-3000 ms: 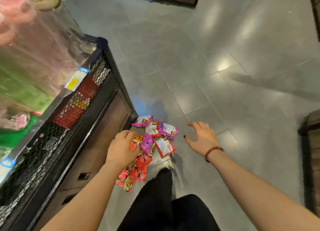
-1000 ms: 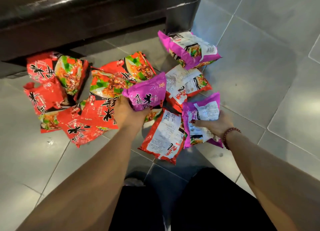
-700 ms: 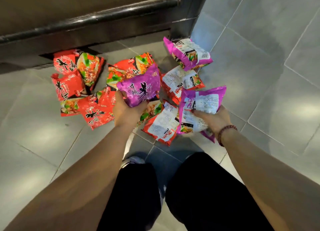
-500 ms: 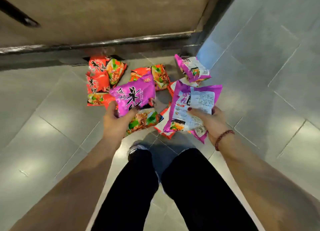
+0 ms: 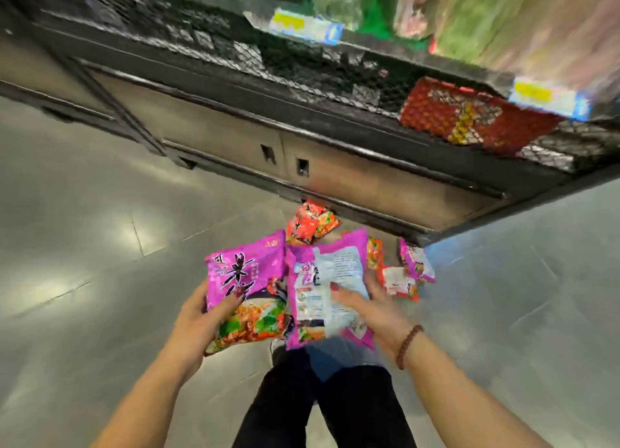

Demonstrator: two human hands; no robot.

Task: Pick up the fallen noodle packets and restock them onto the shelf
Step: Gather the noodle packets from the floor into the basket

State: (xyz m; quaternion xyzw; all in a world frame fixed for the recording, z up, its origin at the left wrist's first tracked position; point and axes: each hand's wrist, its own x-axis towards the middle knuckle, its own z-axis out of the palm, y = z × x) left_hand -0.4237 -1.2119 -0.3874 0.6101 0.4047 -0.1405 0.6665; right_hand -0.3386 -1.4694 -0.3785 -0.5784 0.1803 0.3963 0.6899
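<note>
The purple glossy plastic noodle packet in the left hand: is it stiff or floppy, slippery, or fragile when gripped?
Probably light: the left hand holds the purple glossy plastic noodle packet by one side alone. Likely fairly stiff: it stands flat, without drooping. Its shiny film may slip in a loose grip.

a purple noodle packet (image 5: 246,280) in each hand, shelf (image 5: 302,88) ahead

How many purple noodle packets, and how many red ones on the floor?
Purple: 3 (left-hand packet, right-hand packet, purple floor packet)
Red, showing: at least 3 (shelf-side packet, half-hidden packet, red-and-white packet)
Total: at least 6; some may be hidden.
</note>
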